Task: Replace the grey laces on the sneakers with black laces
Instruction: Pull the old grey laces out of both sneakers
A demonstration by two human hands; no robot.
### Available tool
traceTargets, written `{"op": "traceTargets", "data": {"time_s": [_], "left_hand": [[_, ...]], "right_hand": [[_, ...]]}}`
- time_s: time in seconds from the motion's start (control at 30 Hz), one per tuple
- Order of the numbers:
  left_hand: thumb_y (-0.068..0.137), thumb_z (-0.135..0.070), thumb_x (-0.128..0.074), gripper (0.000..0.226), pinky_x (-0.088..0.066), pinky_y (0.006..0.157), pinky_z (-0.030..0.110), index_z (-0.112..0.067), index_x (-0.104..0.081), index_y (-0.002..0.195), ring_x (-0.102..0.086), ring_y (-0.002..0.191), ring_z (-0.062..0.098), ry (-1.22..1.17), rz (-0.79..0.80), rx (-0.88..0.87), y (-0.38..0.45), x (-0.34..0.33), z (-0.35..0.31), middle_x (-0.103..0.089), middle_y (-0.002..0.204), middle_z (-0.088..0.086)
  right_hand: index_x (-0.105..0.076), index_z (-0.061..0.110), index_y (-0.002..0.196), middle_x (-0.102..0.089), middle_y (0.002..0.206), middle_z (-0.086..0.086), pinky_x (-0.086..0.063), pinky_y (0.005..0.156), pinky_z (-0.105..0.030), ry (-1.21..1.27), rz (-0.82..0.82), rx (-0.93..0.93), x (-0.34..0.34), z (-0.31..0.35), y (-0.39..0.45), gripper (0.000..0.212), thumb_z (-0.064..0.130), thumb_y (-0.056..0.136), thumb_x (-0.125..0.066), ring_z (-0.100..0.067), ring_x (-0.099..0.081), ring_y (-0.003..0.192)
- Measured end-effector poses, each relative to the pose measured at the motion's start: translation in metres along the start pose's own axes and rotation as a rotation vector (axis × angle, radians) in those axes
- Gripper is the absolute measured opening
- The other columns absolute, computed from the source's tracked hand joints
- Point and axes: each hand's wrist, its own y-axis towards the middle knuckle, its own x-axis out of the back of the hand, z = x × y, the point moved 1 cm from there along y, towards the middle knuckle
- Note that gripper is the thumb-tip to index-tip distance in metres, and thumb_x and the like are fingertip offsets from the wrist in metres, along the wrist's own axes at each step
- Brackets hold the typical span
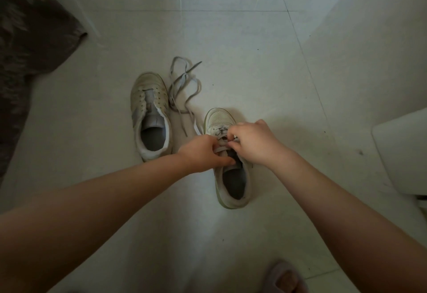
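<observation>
Hands (231,147) pinch grey laces (223,136) on right sneaker (231,177).

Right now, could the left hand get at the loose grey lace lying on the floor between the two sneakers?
Probably yes: the loose grey lace lies in the open on the tiled floor just beyond the left hand, nothing covering it. That hand would first have to release the right sneaker's lace.

Pale tiled floor (231,38), dim light

Bare tiles (242,45) beyond, loose grey lace (182,84) between sneakers, cushion (30,38) far left
</observation>
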Motion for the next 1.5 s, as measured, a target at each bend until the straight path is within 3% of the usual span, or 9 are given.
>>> {"op": "traceTargets", "data": {"time_s": [0.1, 0.4, 0.6, 0.73, 0.83, 1.03, 1.2, 1.37, 1.5], "left_hand": [[0.072, -0.056, -0.071, 0.042, -0.043, 0.056, 0.031, -0.018, -0.053, 0.069, -0.052, 0.059, 0.013, -0.008, 0.028, 0.000, 0.000, 0.000, 0.000, -0.058, 0.068, 0.001], [0.072, -0.054, -0.072, 0.037, -0.043, 0.056, 0.025, -0.022, -0.054, 0.071, -0.056, 0.066, 0.010, -0.052, 0.038, 0.010, -0.001, 0.002, -0.002, -0.059, 0.071, -0.005], [0.073, -0.052, -0.071, 0.035, -0.045, 0.058, 0.027, -0.023, -0.053, 0.069, -0.057, 0.065, 0.013, -0.037, 0.047, -0.024, 0.000, 0.001, -0.002, -0.059, 0.069, -0.003], [0.073, -0.052, -0.072, 0.039, -0.036, 0.051, 0.024, -0.023, -0.049, 0.064, -0.049, 0.058, 0.008, -0.034, 0.024, -0.012, -0.001, 0.001, -0.003, -0.053, 0.064, -0.005], [0.071, -0.055, -0.072, 0.040, -0.036, 0.052, 0.025, -0.022, -0.050, 0.066, -0.049, 0.058, 0.009, -0.027, 0.009, 0.000, -0.001, 0.000, -0.002, -0.052, 0.064, -0.005], [0.069, -0.056, -0.072, 0.042, -0.045, 0.057, 0.031, -0.018, -0.054, 0.070, -0.052, 0.061, 0.012, -0.047, 0.010, -0.015, 0.000, -0.001, 0.001, -0.054, 0.065, -0.003], [0.069, -0.056, -0.073, 0.046, -0.036, 0.053, 0.025, -0.019, -0.047, 0.066, -0.045, 0.057, 0.011, -0.028, 0.004, 0.003, 0.000, 0.000, -0.002, -0.048, 0.062, -0.004], [0.070, -0.055, -0.073, 0.045, -0.040, 0.055, 0.027, -0.018, -0.049, 0.066, -0.046, 0.056, 0.011, -0.045, 0.008, -0.009, -0.001, -0.001, -0.001, -0.049, 0.062, -0.003], [0.069, -0.062, -0.070, 0.049, -0.042, 0.057, 0.028, -0.017, -0.050, 0.069, -0.048, 0.059, 0.012, -0.058, 0.040, 0.014, -0.003, 0.001, -0.001, -0.051, 0.065, -0.003]], "right_hand": [[-0.058, 0.024, 0.091, -0.058, 0.097, 0.007, -0.029, 0.084, -0.031, 0.112, -0.054, 0.064, 0.002, -0.001, 0.002, 0.009, 0.027, 0.094, -0.050, -0.018, -0.056, 0.096], [-0.052, 0.012, 0.083, -0.066, 0.086, -0.005, -0.044, 0.061, -0.011, 1.451, -0.094, -0.184, 0.017, -0.004, -0.009, 0.021, 0.010, 0.100, -0.040, -0.006, -0.060, 0.070], [-0.042, 0.014, 0.106, -0.049, 0.073, 0.004, -0.034, 0.059, -0.032, 0.451, -0.025, -0.031, -0.001, 0.006, -0.005, 0.019, 0.023, 0.094, -0.052, -0.017, -0.048, 0.067], [-0.055, 0.009, 0.104, -0.057, 0.105, -0.009, -0.040, 0.070, -0.032, 0.095, 0.103, 0.003, 0.003, 0.010, 0.005, 0.017, 0.018, 0.090, -0.054, -0.026, -0.054, 0.089], [-0.059, 0.010, 0.095, -0.060, 0.103, -0.011, -0.043, 0.071, -0.033, -0.031, 0.180, -0.018, 0.010, 0.010, 0.013, 0.011, 0.019, 0.090, -0.054, -0.027, -0.057, 0.090], [-0.056, 0.025, 0.079, -0.059, 0.081, 0.002, -0.044, 0.069, -0.026, 0.849, 0.064, -0.021, 0.027, 0.010, 0.006, 0.014, 0.025, 0.093, -0.057, -0.014, -0.056, 0.075], [-0.050, 0.020, 0.084, -0.067, 0.088, 0.007, -0.053, 0.081, -0.029, 1.005, -0.002, -0.131, 0.021, 0.001, 0.008, 0.017, 0.021, 0.100, -0.045, -0.012, -0.063, 0.090], [-0.043, 0.010, 0.086, -0.054, 0.067, -0.005, -0.057, 0.063, -0.028, 1.379, -0.085, -0.198, 0.026, 0.015, 0.007, 0.017, 0.012, 0.102, -0.037, -0.013, -0.061, 0.057], [-0.044, 0.011, 0.084, -0.054, 0.062, 0.000, -0.050, 0.059, -0.025, 1.596, -0.181, -0.060, 0.051, 0.018, 0.011, 0.020, 0.011, 0.102, -0.036, -0.013, -0.058, 0.060]]}}
